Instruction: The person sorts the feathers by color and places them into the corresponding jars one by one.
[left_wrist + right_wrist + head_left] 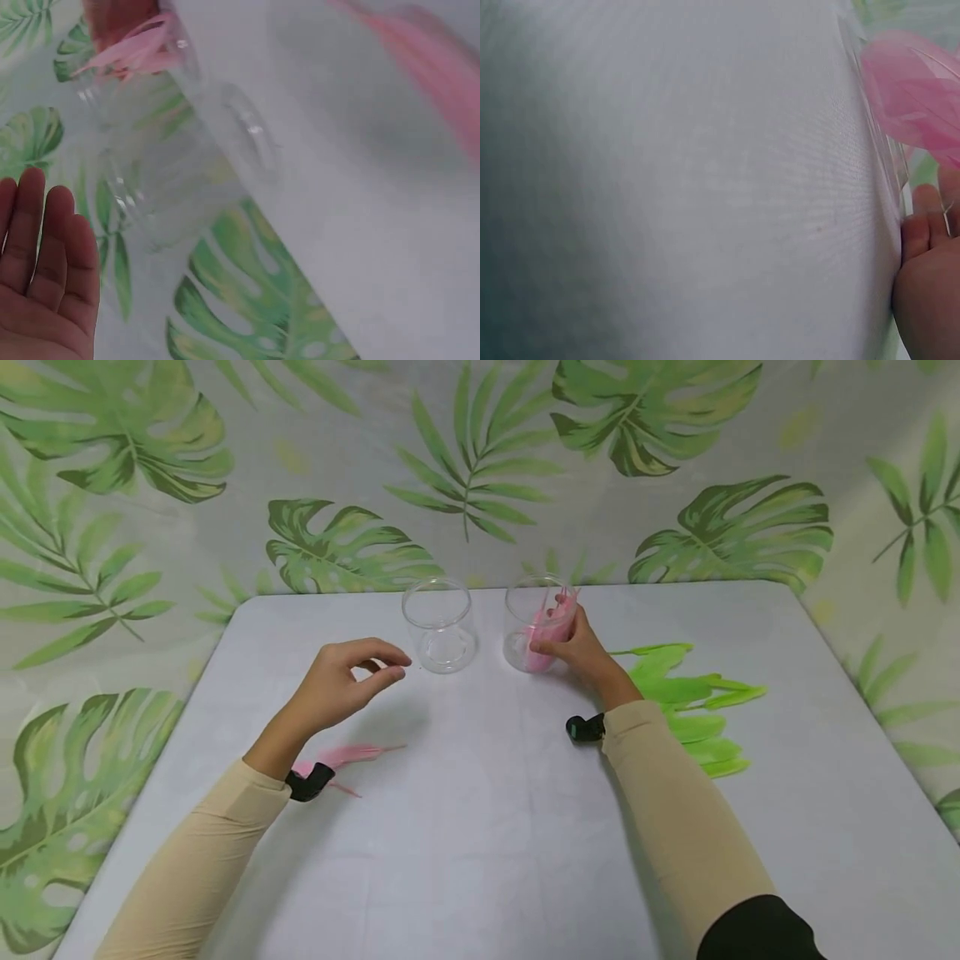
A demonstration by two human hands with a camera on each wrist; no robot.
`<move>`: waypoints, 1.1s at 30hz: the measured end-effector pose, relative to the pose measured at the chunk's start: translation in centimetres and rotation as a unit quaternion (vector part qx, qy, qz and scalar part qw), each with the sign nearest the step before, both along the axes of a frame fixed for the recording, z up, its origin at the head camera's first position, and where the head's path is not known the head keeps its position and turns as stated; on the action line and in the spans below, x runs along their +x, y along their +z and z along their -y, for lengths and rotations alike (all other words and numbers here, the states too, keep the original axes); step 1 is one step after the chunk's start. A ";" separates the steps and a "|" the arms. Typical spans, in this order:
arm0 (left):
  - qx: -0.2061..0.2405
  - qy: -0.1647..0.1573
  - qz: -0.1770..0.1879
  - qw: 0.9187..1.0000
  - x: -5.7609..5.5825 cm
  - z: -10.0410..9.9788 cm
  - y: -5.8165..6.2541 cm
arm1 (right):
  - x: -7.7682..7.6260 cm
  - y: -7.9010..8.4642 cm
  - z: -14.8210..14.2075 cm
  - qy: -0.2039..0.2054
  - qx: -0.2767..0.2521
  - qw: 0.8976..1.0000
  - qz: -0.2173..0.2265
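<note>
The right glass [516, 631] stands near the bench's far edge, a clear, round, straight-sided container with a thin rim. Pink feathers [551, 628] are bunched along its right side, soft and partly see-through, and some pink tips reach the rim. In the right wrist view their rounded vanes show fine, pale shafts. The right hand [576, 647] grips this glass from the right, thumb on the near side and fingers curled round the far side.

Just to its left, and apart from it, stands the left glass [440, 631], of similar shape; the pale cloth shows through its wall. The left hand [341, 681] is held up near this glass, its fingers loosely bent and holding nothing.

Below the left wrist lie loose pink feathers [360, 753], partly hidden by the black wrist camera [311, 782]. To the right, partly behind the right forearm, bright green feathers [682, 692] lie in a spread group. All 3 feather groups and the 2 glasses are on the white-covered bench [465, 827]. Behind it hangs a pale backdrop [247, 527] printed with green leaves.
</note>
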State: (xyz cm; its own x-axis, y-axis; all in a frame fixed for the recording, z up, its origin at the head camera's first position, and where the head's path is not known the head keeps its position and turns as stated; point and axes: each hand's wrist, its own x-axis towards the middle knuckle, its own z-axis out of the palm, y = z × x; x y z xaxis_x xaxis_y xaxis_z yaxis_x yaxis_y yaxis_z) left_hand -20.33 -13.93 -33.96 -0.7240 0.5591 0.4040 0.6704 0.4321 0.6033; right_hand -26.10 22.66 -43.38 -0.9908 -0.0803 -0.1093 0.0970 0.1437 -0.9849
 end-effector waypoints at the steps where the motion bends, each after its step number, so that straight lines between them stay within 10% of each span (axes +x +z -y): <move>1: -0.009 -0.002 -0.004 1.000 0.3 0.5 -0.5 | 0.0 0.0 0.0 0.000 0.000 1.000 -0.001; 14: -0.175 -0.033 0.029 0.984 2.1 3.7 -6.2 | -0.1 -0.1 -0.2 -0.006 -0.008 1.000 -0.007; 33: -0.284 -0.025 0.058 0.957 1.0 2.4 -7.3 | 0.0 0.1 0.2 -0.007 0.001 1.000 0.019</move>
State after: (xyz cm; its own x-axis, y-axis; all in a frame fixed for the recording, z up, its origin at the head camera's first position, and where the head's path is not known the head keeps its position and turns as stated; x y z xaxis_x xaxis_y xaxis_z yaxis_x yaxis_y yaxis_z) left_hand -19.33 -16.32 -41.25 -0.7117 0.7001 -0.0580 0.6415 0.6813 0.3525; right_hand -26.15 22.50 -43.32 -0.9870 -0.0665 -0.1465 0.1358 0.1438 -0.9802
